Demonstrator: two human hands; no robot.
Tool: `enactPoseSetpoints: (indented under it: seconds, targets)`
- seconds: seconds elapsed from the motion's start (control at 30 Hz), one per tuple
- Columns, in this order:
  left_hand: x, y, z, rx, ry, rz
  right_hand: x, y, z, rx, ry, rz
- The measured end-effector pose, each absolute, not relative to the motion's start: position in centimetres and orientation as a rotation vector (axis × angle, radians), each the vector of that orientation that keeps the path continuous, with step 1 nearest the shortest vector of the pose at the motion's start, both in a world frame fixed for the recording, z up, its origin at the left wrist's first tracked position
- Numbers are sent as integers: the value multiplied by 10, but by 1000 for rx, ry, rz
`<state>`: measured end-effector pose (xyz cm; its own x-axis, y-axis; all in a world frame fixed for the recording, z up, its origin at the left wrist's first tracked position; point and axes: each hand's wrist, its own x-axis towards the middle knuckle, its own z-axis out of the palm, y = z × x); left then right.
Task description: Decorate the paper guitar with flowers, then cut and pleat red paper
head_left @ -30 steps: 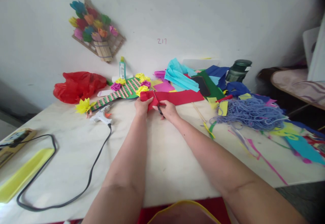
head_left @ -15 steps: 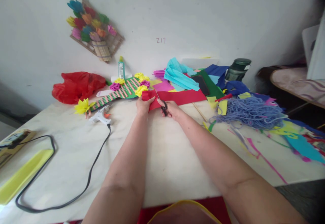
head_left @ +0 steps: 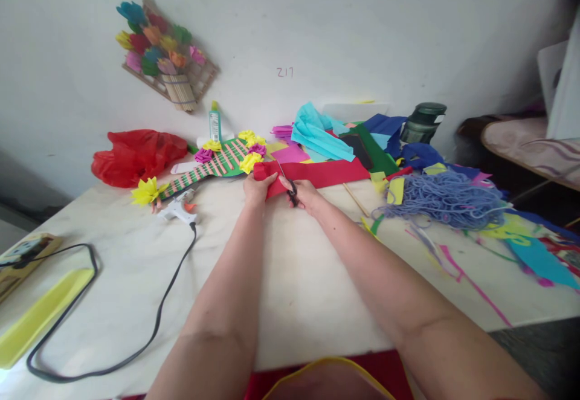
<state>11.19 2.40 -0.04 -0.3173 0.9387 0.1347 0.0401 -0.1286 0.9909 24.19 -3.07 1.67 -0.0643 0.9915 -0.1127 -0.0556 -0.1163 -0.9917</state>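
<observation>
My left hand (head_left: 256, 189) pinches the left end of a long red paper sheet (head_left: 326, 173) lying across the white table (head_left: 281, 279). My right hand (head_left: 304, 195) grips black-handled scissors (head_left: 290, 190), their blades angled up-left into the red paper beside my left fingers. Both forearms stretch out from the bottom of the view. Just behind my left hand lies a green and pink striped paper craft (head_left: 212, 167) decorated with yellow and magenta paper flowers.
A white glue gun (head_left: 179, 209) with a black cord (head_left: 149, 333) lies left of my hands. A red plastic bag (head_left: 136, 155), a glue bottle (head_left: 214, 123), a heap of coloured paper (head_left: 335, 137), blue yarn (head_left: 448, 200), a dark jar (head_left: 421, 123) and a yellow tray (head_left: 40, 315) surround the area.
My right hand with the scissors has shifted slightly right and up along the red paper; the left hand keeps its hold on the paper's end.
</observation>
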Motion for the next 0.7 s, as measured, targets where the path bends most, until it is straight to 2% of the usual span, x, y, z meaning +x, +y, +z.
enactPoseSetpoints:
  seconds: [0.7]
  targets:
    - [111,25,-2,1106,1335,1555,232,-30,12,-1230,-1163,1260]
